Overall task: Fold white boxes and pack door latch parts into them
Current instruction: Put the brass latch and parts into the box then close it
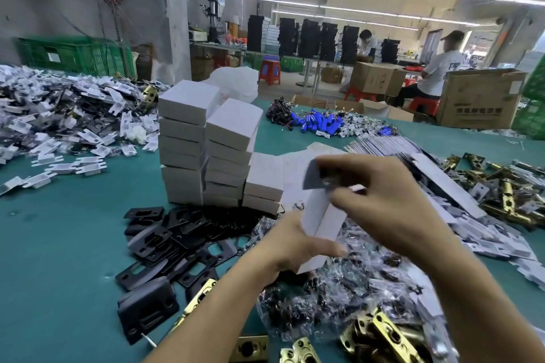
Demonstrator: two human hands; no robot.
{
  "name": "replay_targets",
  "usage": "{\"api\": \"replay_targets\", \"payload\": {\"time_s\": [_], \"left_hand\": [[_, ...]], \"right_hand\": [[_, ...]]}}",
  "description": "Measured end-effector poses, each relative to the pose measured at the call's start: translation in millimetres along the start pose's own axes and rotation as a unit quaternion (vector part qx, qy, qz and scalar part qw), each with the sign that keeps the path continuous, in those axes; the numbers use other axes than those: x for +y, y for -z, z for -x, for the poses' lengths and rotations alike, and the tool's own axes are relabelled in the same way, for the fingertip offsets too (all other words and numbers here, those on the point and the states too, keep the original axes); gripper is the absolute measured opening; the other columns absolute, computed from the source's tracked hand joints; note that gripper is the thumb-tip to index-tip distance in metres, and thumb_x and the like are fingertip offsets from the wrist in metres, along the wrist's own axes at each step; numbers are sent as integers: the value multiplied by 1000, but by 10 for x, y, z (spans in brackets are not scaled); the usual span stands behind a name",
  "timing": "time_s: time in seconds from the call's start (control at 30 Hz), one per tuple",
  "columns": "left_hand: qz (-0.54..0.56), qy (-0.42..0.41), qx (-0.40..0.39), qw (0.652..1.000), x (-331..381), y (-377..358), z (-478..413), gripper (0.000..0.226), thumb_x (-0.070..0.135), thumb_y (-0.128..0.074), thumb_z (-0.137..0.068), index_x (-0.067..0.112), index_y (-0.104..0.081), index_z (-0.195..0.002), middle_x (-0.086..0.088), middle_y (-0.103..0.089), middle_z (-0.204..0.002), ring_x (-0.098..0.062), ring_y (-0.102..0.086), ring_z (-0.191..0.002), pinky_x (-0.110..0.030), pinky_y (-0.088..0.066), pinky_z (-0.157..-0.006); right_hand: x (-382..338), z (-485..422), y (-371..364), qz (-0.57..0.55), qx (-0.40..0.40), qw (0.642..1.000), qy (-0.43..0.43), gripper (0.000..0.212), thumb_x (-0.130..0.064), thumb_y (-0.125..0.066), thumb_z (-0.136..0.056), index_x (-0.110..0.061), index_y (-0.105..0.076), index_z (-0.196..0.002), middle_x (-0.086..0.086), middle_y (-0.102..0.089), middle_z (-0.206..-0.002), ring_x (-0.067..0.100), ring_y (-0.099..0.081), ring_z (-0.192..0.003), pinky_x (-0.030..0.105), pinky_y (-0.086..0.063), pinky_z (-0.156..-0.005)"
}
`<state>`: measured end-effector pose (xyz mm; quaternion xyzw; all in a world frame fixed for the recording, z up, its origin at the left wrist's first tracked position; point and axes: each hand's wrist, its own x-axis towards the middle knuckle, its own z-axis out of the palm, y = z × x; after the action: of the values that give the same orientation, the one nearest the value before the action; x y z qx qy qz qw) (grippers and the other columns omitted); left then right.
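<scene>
Grips a white box [321,221] in the left hand [290,247], pinches a blurred dark plate [313,179] at its top with the right hand [383,194].

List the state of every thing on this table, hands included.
box: folded up, held off the table, tilted.
plate: dark, blurred, at the box's top end.
left hand: grips the box low down.
right hand: pinches the plate.
stack: closed boxes, three columns.
black plates: loose pile.
latches: loose brass heap.
blanks: unfolded, fanned flat.
bags: clear, heaped.
</scene>
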<state>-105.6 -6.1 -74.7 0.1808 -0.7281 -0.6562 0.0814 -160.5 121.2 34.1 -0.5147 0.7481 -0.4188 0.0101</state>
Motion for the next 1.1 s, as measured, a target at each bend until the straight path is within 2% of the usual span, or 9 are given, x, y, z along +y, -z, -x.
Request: {"api": "replay_targets", "payload": {"time_s": [0.1, 0.17, 0.23, 0.4, 0.53, 0.7, 0.83, 0.97, 1.1], "left_hand": [[17, -17, 13, 1000, -4, 31, 10, 50, 22, -89, -69, 23, -70, -116, -1, -75, -108, -18, -70, -104, -41, -56, -95], [40, -29, 26, 998, -19, 49, -15, 51, 22, -89, -63, 22, -71, -110, -2, -75, -105, -19, -70, -100, -38, -58, -90], [45, -36, 29, 998, -7, 72, -14, 47, 19, -86, -58, 20, -70, -103, -1, -74, -95, -18, -69, -91, -33, -59, -80], [21, -85, 8, 996, -22, 114, -1, 37, 8, -71, -55, 15, -68, -91, 7, -65, -75, -13, -61, -76, -27, -51, -64], [-28, -101, -46, 993, -36, 98, 35, 44, 6, -73, -61, 20, -65, -101, 1, -62, -89, -12, -61, -84, -22, -50, -63], [-46, -121, -99, 987, -12, 75, 90, 52, 5, -74, -65, 43, -62, -98, 21, -62, -79, 2, -61, -75, -22, -52, -63], [-73, -142, -101, 982, -6, 39, 100, 53, 10, -79, -65, 26, -63, -113, 5, -63, -93, -11, -62, -87, -32, -51, -73], [-106, -180, -67, 976, 19, -11, 79, 45, 7, -75, -67, 16, -62, -109, 2, -59, -86, -18, -55, -73, -33, -41, -65], [-103, -214, -30, 971, 20, -11, 47, 56, 17, -78, -65, 10, -62, -118, -20, -63, -108, -33, -61, -89, -40, -44, -73]], "right_hand": [[162, 256, 133, -38, 18, 999, -23, 55, -18, -68, -78, -54, -54, -117, -24, -68, -105, -1, -66, -93, 19, -57, -71], [297, 325, 172, -69, 81, 994, -31, 42, -19, -68, -86, -51, -60, -112, -17, -73, -91, 2, -68, -74, 14, -52, -53], [383, 340, 212, -66, 127, 989, -37, 42, -10, -62, -93, -50, -65, -105, -6, -74, -80, 14, -65, -59, 22, -49, -42], [473, 302, 279, -86, 162, 983, -1, 58, 1, -61, -91, -50, -58, -119, -21, -74, -91, 8, -73, -88, 28, -60, -76], [439, 303, 301, -11, 197, 977, 86, 39, -2, -71, -84, -36, -67, -103, -23, -71, -88, -1, -71, -83, 15, -56, -76], [440, 306, 298, 85, 219, 965, 117, 21, -12, -75, -81, -20, -75, -100, -5, -71, -87, 7, -68, -78, 27, -56, -69], [423, 308, 287, 91, 196, 968, 129, 22, -11, -79, -78, -25, -76, -95, -8, -71, -84, 10, -64, -79, 22, -48, -66], [355, 318, 304, 32, 161, 974, 156, 17, -26, -73, -77, -30, -74, -93, -7, -72, -82, 22, -63, -77, 40, -50, -66], [344, 326, 328, 54, 147, 974, 165, 17, -13, -75, -77, -22, -77, -91, -5, -71, -87, 13, -65, -74, 31, -50, -61]]}}
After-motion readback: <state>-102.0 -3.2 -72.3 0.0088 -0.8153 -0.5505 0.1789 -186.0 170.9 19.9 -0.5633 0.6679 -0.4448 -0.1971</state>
